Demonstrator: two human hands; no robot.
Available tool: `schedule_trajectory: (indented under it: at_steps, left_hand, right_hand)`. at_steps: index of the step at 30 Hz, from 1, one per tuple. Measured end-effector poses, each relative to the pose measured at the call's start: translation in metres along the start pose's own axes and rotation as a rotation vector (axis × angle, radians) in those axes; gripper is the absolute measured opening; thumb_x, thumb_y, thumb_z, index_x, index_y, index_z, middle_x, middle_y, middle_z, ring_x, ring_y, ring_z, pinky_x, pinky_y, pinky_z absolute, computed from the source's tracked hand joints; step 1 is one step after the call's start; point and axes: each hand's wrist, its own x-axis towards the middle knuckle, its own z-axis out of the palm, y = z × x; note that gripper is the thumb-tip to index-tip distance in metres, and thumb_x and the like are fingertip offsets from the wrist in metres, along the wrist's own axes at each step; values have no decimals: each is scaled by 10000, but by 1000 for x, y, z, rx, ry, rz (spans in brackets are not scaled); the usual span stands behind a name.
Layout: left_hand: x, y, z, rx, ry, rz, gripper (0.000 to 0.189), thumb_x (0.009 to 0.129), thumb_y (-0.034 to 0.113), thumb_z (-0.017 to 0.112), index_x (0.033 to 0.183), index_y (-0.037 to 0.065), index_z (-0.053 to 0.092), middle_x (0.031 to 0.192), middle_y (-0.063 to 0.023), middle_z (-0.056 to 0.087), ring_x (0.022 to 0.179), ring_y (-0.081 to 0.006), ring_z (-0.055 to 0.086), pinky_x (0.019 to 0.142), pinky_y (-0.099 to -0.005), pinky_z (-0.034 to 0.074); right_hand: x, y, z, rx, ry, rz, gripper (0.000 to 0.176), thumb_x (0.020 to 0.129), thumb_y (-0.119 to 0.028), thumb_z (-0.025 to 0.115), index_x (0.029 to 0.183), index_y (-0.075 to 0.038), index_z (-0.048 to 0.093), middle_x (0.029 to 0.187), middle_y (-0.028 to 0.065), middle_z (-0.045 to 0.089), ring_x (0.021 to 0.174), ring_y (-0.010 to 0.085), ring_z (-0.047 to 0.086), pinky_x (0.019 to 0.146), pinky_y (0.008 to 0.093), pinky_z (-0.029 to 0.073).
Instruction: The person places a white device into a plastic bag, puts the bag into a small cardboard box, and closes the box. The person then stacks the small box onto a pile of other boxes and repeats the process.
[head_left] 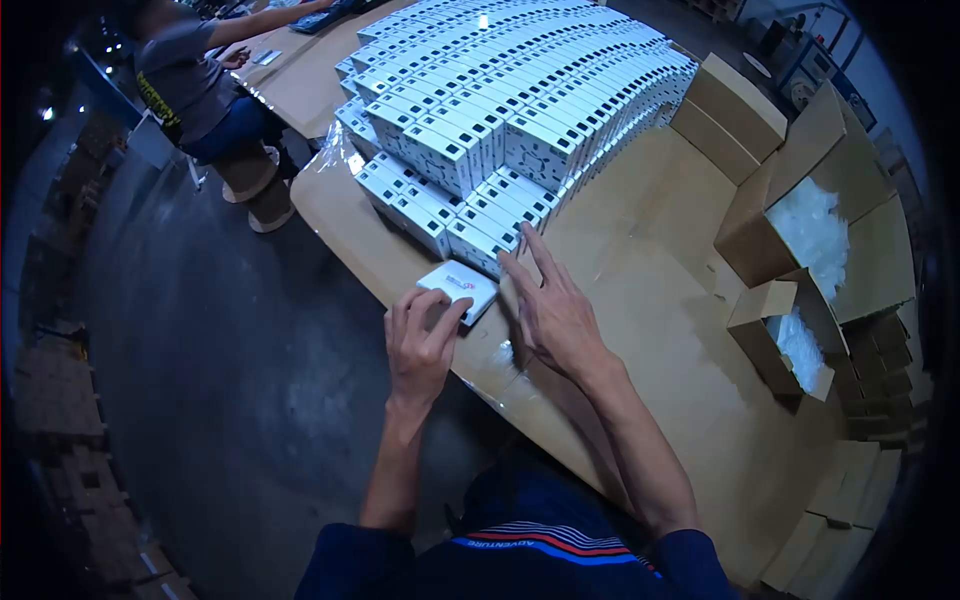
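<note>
A small flat white box [458, 284] with printing on its top lies near the table's edge. My left hand [420, 340] is closed on its near side, fingers curled over the left end and thumb on top. Beyond it rises a big stack of white boxes [480, 140] with black squares on their narrow sides, built in stepped rows. My right hand [555, 305] reaches to the near end of the lowest row, fingers stretched and apart. Its fingertips are at the end box, and the thumb side is partly hidden from view.
A brown-covered table [640, 330] carries the stack. At right stand a large open carton [770, 220] and a smaller open carton [760, 325], both holding clear plastic bags [795, 345]. At upper left a person [190, 80] sits on a stool [262, 190] at another table.
</note>
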Motion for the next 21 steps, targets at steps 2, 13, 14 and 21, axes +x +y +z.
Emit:
schedule_trajectory:
  at_steps: [2, 13, 14, 21]
  left_hand:
    - [-7, 7, -10, -36, 24, -2, 358, 729, 22, 811, 1072, 120, 782, 1070, -58, 623, 1107, -291, 603, 936, -433, 484]
    - [-7, 108, 30, -581, -79, 219, 478, 677, -64, 808, 1117, 112, 746, 1110, -99, 592, 1184, -416, 588, 955, -511, 549]
    - [-1, 120, 36, -625, -103, 264, 464, 681, -42, 825, 1109, 119, 749, 1112, -101, 594, 1178, -407, 587, 952, -509, 543]
    - [89, 215, 61, -880, -375, 375, 325, 776, 43, 828, 1073, 51, 698, 1113, -147, 629, 1052, -322, 658, 883, -429, 561]
  right_hand:
    - [-5, -9, -22, 53, 13, 70, 778, 839, 17, 608, 1571, -141, 397, 1639, 236, 290, 1105, 411, 600, 970, 479, 530]
    - [-116, 19, -103, 1135, -231, 560, 599, 1055, -147, 590, 1608, -127, 361, 1259, 124, 645, 1003, 140, 616, 879, 302, 522]
    - [-123, 23, -101, 1162, -79, 527, 552, 1059, -135, 582, 1580, -111, 403, 1253, 108, 649, 1010, 134, 614, 891, 295, 517]
    - [-178, 76, -153, 1187, 453, 658, 215, 1059, -44, 549, 1228, -6, 677, 1141, 54, 686, 1013, 108, 633, 891, 272, 520]
